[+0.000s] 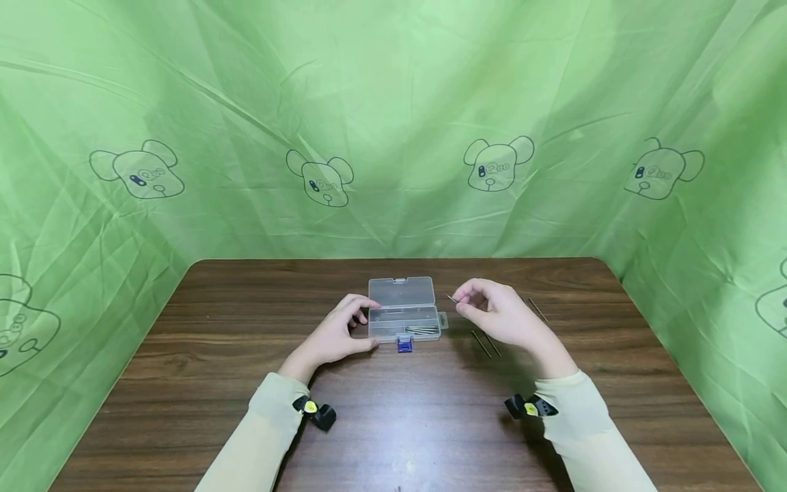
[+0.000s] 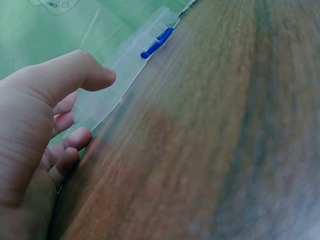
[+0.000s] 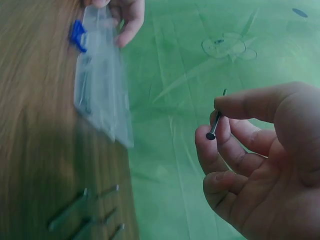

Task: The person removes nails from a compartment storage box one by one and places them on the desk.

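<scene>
A clear plastic storage box (image 1: 385, 333) stands on the table with its lid (image 1: 401, 292) raised at the back and a blue latch (image 1: 404, 344) at its front. Several nails (image 1: 421, 331) lie in its front right compartment. My left hand (image 1: 335, 335) grips the box's left end, thumb at the front corner and fingers towards the back. Right of the box, my right hand (image 1: 501, 314) pinches a single nail (image 3: 216, 122) between thumb and fingertips, above the table. The nail's flat head shows in the right wrist view.
More loose nails (image 1: 481, 344) lie on the wooden table (image 1: 233, 355), near and beyond my right hand. A clear hanging tab (image 1: 443, 320) sticks out from the box's right side. Green cloth (image 1: 393, 102) with printed bear heads surrounds the table at the back and sides.
</scene>
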Motion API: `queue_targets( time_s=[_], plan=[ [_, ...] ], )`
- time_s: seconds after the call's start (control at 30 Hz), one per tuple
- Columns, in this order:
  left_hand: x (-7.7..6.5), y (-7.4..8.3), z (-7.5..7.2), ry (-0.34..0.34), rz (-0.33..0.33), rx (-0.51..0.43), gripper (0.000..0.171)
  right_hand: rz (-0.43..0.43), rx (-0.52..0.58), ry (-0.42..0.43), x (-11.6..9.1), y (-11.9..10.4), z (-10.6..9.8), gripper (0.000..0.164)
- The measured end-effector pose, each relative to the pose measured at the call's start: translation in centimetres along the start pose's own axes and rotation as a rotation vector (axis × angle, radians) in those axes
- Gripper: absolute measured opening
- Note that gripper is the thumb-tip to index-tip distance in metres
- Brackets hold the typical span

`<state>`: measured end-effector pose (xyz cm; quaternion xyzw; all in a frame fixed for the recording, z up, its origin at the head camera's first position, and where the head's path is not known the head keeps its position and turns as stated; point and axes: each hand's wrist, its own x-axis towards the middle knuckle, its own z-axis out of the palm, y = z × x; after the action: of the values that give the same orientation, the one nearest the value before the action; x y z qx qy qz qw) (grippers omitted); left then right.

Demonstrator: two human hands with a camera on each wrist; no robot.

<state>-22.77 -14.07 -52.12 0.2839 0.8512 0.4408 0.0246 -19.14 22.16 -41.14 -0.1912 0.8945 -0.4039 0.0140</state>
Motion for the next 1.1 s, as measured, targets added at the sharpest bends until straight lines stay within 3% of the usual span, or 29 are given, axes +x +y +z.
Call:
queue_targets(
  time_s=[0.33,0.57,0.83,1.1],
  plan=[
    [-0.1,-0.1,-0.1,0.0,-0.002,0.004,0.067,0.069,-0.054,0.065,-2.9,2.5,-1.8,0.012],
    [0.0,-0.2,0.0,-0.002,-0.002,0.003,0.066,0.151,-0.078,0.044,-4.1,3.9,-2.4,0.017],
    [0.0,-0.3,0.2,-0.004,0.003,0.002,0.066,0.209,-0.032,0.008,-4.6,5.7,-2.1,0.021],
    [0.0,-0.3,0.0,-0.008,-0.004,0.008,0.066,0.225,0.084,-0.046,-4.7,7.4,-1.8,0.022]
  ],
)
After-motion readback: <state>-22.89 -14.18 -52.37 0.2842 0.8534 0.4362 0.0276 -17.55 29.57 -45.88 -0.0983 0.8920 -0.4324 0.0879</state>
